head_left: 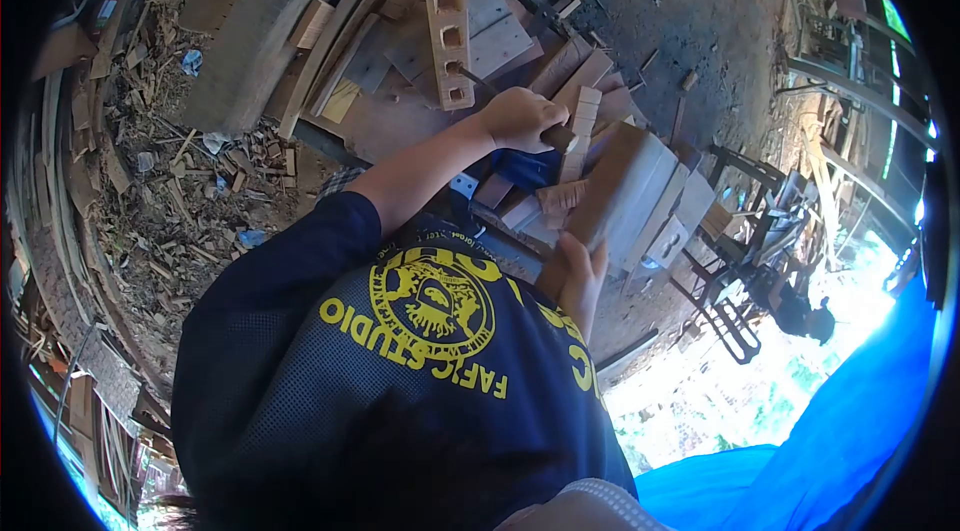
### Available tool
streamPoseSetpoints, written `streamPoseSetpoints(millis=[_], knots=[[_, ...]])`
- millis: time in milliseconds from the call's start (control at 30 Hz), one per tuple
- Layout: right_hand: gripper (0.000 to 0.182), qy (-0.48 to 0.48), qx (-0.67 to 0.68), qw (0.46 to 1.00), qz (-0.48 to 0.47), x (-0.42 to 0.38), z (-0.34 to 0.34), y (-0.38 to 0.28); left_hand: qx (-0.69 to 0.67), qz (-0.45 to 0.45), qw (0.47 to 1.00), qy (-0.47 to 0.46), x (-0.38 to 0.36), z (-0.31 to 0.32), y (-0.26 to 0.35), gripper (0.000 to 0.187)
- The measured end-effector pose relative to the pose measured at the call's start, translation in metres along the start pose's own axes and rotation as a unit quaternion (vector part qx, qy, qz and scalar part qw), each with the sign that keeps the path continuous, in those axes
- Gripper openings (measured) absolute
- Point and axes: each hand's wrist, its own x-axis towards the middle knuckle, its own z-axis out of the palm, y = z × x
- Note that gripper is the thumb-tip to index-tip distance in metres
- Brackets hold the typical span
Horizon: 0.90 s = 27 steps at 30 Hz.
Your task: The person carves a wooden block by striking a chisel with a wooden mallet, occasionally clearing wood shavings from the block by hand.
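Observation:
My left hand [525, 119] is wrapped around the handle of a chisel-like tool, whose wooden butt end [560, 138] sticks out of the fist. The tool's thin dark shaft [482, 81] points at the lower part of a light wooden block [447, 11] with several square holes along it. Whether the tip touches the block is too small to tell. My right hand [578, 271], lower and further right, grips the lower end of a long, thick brown wooden piece [612, 186]. Its fingers are partly hidden.
Small wooden blocks [580, 131] lie between my hands. Long boards and a wide plank [270, 31] are at the upper left. Wood scraps [240, 156] cover the ground on the left. A dark metal frame [735, 321] and blue sheeting [820, 441] are on the right.

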Motion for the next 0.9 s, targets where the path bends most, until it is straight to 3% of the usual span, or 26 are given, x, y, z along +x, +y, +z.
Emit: streamPoseSetpoints(millis=[67, 267, 533, 900], knots=[[0.043, 0.070, 0.053, 0.996, -0.008, -0.005, -0.011, 0.003, -0.005, 0.024, 1.000, -0.012, -0.003, 0.004, 0.002, 0.028], [0.043, 0.084, 0.082, 0.993, -0.014, -0.006, -0.036, 0.025, 0.036, 0.054, 0.988, -0.143, -0.021, 0.008, 0.004, 0.028], [0.038, 0.043, 0.118, 0.992, 0.018, -0.015, -0.013, 0.024, 0.027, 0.045, 0.999, -0.011, -0.003, -0.018, 0.017, 0.028], [0.038, 0.073, 0.054, 0.996, -0.012, -0.016, -0.010, 0.014, 0.010, -0.002, 0.999, 0.042, 0.009, -0.021, 0.019, 0.031]])
